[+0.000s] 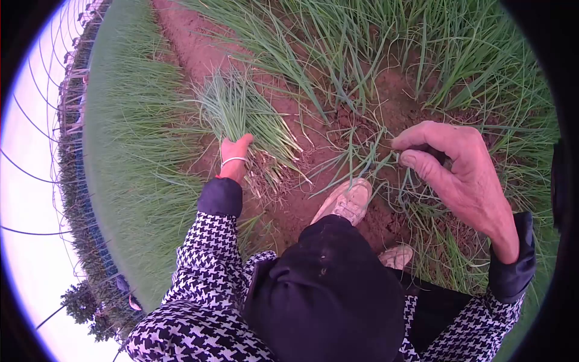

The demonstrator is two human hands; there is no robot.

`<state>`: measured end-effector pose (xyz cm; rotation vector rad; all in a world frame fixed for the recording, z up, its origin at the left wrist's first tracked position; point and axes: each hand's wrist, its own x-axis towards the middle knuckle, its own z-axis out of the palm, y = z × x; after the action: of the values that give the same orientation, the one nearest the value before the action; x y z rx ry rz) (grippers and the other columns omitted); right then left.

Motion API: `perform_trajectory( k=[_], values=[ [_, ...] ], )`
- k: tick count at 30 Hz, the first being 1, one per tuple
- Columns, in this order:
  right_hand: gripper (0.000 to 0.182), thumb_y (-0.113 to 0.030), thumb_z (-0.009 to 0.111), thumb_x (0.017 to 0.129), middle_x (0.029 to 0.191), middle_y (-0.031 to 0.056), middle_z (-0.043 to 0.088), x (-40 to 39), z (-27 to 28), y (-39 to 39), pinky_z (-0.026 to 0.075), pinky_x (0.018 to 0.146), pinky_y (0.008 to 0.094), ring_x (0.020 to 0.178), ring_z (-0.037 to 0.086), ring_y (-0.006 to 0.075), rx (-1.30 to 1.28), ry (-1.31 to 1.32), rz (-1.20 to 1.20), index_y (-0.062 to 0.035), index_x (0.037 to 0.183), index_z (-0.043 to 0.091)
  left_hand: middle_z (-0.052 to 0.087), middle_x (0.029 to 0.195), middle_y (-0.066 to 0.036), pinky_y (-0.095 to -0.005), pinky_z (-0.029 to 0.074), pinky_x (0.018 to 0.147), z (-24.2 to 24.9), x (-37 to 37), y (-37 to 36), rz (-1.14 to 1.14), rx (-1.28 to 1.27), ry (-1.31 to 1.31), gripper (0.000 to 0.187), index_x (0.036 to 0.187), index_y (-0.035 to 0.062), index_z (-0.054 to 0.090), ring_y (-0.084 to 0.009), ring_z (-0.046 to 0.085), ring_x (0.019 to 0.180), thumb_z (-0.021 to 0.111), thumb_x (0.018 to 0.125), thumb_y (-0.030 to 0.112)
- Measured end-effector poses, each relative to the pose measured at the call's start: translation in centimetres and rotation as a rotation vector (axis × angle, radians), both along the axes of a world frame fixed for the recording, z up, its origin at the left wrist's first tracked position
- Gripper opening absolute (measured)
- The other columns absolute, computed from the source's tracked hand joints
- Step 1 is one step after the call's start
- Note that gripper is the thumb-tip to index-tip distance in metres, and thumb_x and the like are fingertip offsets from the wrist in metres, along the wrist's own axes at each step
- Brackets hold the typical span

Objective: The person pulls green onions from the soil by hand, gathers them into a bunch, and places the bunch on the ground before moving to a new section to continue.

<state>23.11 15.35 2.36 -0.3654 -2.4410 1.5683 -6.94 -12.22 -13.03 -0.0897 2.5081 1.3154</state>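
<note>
My left hand (pixel 236 158), with a white band at the wrist, is closed around a bunch of green onions (pixel 224 111). Its fingers are mostly hidden by the leaves. Beside and under it, more pulled green onions (pixel 274 136) lie on the soil, white stems and roots toward me. On the right, my right hand (pixel 449 160) is raised over loose, bent leaves (pixel 368 151), thumb and forefinger brought together in a pinch. Whatever is between those fingertips, if anything, is too small to make out.
Standing green onions grow in a dense bed (pixel 126 157) on the left and in clumps (pixel 464 48) at the top right. A strip of reddish soil (pixel 199 36) runs between. My shoe (pixel 350 202) stands near the loose leaves. A fence (pixel 99 229) borders the far left.
</note>
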Motion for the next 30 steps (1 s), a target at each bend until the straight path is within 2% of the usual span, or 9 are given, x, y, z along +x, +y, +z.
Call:
perform_trajectory(
  k=[5, 6, 8, 12, 15, 16, 20, 25, 30],
  values=[
    [0.018, -0.009, 0.054, 0.081, 0.069, 0.0149, 0.055, -6.7, 2.2, -4.0, 0.041, 0.054, 0.0321, 0.059, 0.054, 0.0203, -0.116, 0.030, 0.257, 0.0034, 0.094, 0.057, 0.060, 0.092, -0.014, -0.0324, 0.047, 0.074, -0.8, 1.4, -3.8, -0.048, 0.068, 0.011, 0.045, 0.101, -0.0075, 0.050, -0.0210, 0.059, 0.080, 0.070, 0.067, 0.013],
    [0.019, -0.010, 0.052, 0.082, 0.069, 0.0192, 0.055, -8.7, 0.9, -5.7, 0.042, 0.057, 0.0384, 0.061, 0.055, 0.0306, -0.074, 0.101, 0.281, 0.0037, 0.093, 0.057, 0.059, 0.097, -0.015, -0.0324, 0.046, 0.077, 0.3, 2.0, -3.9, -0.094, -0.189, 0.133, 0.054, 0.104, -0.0083, 0.049, -0.0209, 0.058, 0.085, 0.073, 0.068, 0.023],
    [0.023, -0.014, 0.051, 0.082, 0.074, 0.0226, 0.057, -14.0, -3.7, -9.0, 0.043, 0.065, 0.0445, 0.070, 0.055, 0.0379, 0.022, 0.134, 0.335, 0.0062, 0.092, 0.056, 0.058, 0.100, -0.016, -0.0314, 0.045, 0.079, -0.9, 0.9, -5.6, -0.074, -0.173, 0.213, 0.060, 0.106, -0.0088, 0.048, -0.0211, 0.057, 0.089, 0.074, 0.069, 0.031],
    [0.039, -0.027, 0.056, 0.081, 0.092, 0.0251, 0.057, -22.1, -7.8, -12.0, 0.044, 0.080, 0.0421, 0.090, 0.055, 0.0373, 0.268, -0.265, 0.599, 0.0085, 0.097, 0.055, 0.049, 0.115, -0.023, -0.0350, 0.038, 0.091, -1.8, -0.6, -8.5, 0.049, -0.188, 0.225, 0.087, 0.121, -0.0114, 0.039, -0.0277, 0.050, 0.106, 0.068, 0.069, 0.052],
    [0.053, -0.037, 0.059, 0.080, 0.110, 0.0258, 0.052, -24.7, -13.0, -14.3, 0.042, 0.086, 0.0419, 0.105, 0.050, 0.0369, 0.314, -0.443, 0.187, 0.0080, 0.107, 0.052, 0.038, 0.129, -0.026, -0.0374, 0.032, 0.098, -4.8, -1.6, -9.6, 0.204, 0.005, -0.041, 0.102, 0.131, -0.0115, 0.026, -0.0315, 0.041, 0.118, 0.064, 0.069, 0.060],
    [0.080, -0.049, 0.067, 0.070, 0.131, 0.0251, 0.034, -25.7, -14.9, -14.5, 0.032, 0.097, 0.0466, 0.124, 0.029, 0.0420, 0.283, -0.571, 0.159, 0.0058, 0.123, 0.043, 0.037, 0.130, -0.026, -0.0372, 0.032, 0.098, -5.0, -1.1, -9.0, 0.242, 0.017, -0.054, 0.103, 0.131, -0.0115, 0.025, -0.0312, 0.041, 0.118, 0.064, 0.069, 0.060],
    [0.094, -0.050, 0.066, 0.070, 0.134, 0.0310, 0.025, -22.7, -17.9, -18.6, 0.025, 0.100, 0.0505, 0.125, 0.024, 0.0457, 0.282, -0.468, -0.027, 0.0068, 0.132, 0.024, 0.042, 0.128, -0.019, -0.0365, 0.034, 0.096, -6.7, -0.9, -7.9, 0.162, 0.319, -0.314, 0.089, 0.130, -0.0076, 0.031, -0.0261, 0.043, 0.117, 0.059, 0.076, 0.056],
    [0.077, -0.034, 0.067, 0.074, 0.121, 0.0290, 0.038, -19.2, -15.8, -19.9, 0.038, 0.090, 0.0463, 0.113, 0.041, 0.0429, 0.060, -0.401, 0.090, 0.0068, 0.127, 0.029, 0.052, 0.122, -0.009, -0.0379, 0.039, 0.092, -1.3, 2.6, -4.6, 0.015, 0.419, -0.514, 0.065, 0.126, 0.0052, 0.044, -0.0232, 0.050, 0.108, 0.053, 0.082, 0.053],
    [0.059, -0.038, 0.061, 0.078, 0.106, 0.0237, 0.050, -19.9, -16.8, -14.0, 0.046, 0.078, 0.0438, 0.097, 0.054, 0.0381, 0.104, -0.393, -0.138, 0.0053, 0.114, 0.041, 0.045, 0.128, -0.012, -0.0401, 0.036, 0.095, -0.4, 1.2, -5.4, 0.052, 0.259, -0.585, 0.083, 0.132, 0.0048, 0.035, -0.0253, 0.046, 0.114, 0.055, 0.075, 0.062]
  ],
)
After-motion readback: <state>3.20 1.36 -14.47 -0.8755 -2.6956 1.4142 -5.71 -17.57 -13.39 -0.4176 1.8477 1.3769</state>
